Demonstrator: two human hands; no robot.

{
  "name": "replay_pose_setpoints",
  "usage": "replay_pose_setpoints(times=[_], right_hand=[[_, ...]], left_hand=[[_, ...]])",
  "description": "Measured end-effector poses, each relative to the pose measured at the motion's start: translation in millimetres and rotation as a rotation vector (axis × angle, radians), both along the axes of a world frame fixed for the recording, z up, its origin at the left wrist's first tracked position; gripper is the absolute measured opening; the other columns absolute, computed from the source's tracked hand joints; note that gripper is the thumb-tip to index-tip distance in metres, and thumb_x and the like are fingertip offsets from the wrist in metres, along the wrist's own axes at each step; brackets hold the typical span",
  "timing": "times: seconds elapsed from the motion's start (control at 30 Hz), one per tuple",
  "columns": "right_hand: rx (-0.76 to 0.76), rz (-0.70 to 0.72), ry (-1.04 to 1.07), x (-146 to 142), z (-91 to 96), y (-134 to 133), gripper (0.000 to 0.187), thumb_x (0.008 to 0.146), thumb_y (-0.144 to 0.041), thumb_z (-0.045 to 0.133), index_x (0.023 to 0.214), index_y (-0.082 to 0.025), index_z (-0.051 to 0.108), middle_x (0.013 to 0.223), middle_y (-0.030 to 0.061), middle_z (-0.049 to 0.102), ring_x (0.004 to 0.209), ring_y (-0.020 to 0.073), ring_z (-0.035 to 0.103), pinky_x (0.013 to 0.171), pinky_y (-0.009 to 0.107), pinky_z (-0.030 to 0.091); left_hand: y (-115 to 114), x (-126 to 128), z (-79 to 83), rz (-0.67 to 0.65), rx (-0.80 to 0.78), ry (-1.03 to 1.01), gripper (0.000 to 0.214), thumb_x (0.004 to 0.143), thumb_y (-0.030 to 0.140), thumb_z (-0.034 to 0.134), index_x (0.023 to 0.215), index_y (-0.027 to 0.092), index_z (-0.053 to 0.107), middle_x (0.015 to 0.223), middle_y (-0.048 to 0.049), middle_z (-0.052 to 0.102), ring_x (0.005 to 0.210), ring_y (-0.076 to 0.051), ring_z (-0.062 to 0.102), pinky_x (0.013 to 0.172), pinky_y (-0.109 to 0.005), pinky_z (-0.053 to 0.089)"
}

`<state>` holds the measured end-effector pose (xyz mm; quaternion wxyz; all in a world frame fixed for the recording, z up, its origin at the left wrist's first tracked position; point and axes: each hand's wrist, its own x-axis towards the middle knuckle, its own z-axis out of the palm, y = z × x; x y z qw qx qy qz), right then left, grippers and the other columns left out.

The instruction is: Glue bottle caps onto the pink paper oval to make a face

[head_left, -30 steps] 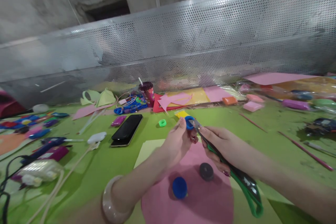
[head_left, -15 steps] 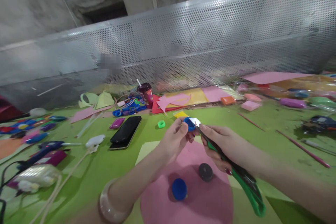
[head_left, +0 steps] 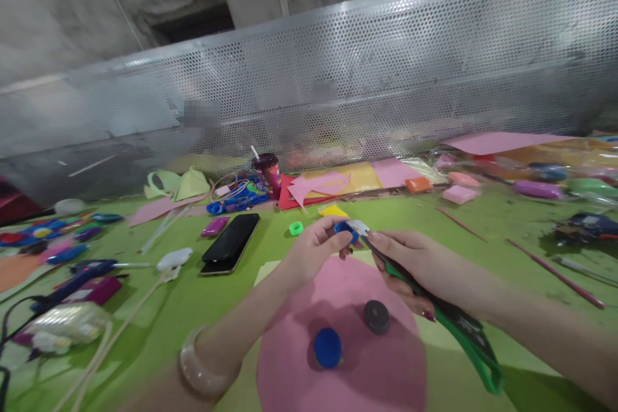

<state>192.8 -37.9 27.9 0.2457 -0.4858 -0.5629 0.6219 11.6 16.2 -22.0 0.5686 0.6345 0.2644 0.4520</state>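
Observation:
My left hand (head_left: 316, 248) pinches a blue bottle cap (head_left: 344, 229) between thumb and fingers, above the pink paper disc (head_left: 299, 380). In my right hand (head_left: 410, 264) are shears (head_left: 463, 331) with green and black handles, my fingers wrapped around them. The pale blades meet the right side of the held cap; exactly how they sit on it I cannot make out. Below the hands, a second blue cap (head_left: 328, 347) and a dark grey round cap (head_left: 376, 317) lie on the pink disc.
Left of my hands lie a phone (head_left: 232, 241), a purple packet (head_left: 215, 226) and a glue gun (head_left: 80, 280) with cords. A green ring (head_left: 296, 228) is just beyond my left hand. A drink cup (head_left: 268, 174) stands at the back before a perforated metal panel (head_left: 362, 77).
My right hand and the shears have shifted slightly right and down. The held cap has turned a little, showing less of its open inside.

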Motion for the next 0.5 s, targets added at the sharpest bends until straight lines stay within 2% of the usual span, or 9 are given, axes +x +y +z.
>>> replay_pose_setpoints(times=[0.23, 0.5], right_hand=[[0.017, -0.006, -0.063, -1.9, 5.1, -1.9, 0.040, 0.096, -0.046, 0.030, 0.067, -0.020, 0.039, 0.039, -0.0106, 0.035, 0.025, 0.0028, 0.032, 0.026, 0.013, 0.030], [0.000, 0.003, -0.046, -2.2, -1.0, 1.9, 0.038, 0.096, -0.046, 0.030, 0.069, -0.020, 0.039, 0.039, -0.0110, 0.034, 0.025, 0.0028, 0.032, 0.027, 0.013, 0.031]], left_hand=[[-0.3, -2.2, 6.0, 0.055, 0.028, 0.027, 0.042, 0.071, 0.047, 0.071, 0.095, 0.014, 0.063, 0.076, -0.0048, 0.067, 0.064, -0.013, 0.057, 0.059, -0.025, 0.043], [-4.8, -1.3, 9.6, 0.095, 0.072, 0.153, 0.029, 0.076, 0.038, 0.067, 0.092, 0.015, 0.064, 0.075, -0.0040, 0.066, 0.066, -0.014, 0.058, 0.060, -0.026, 0.045]])
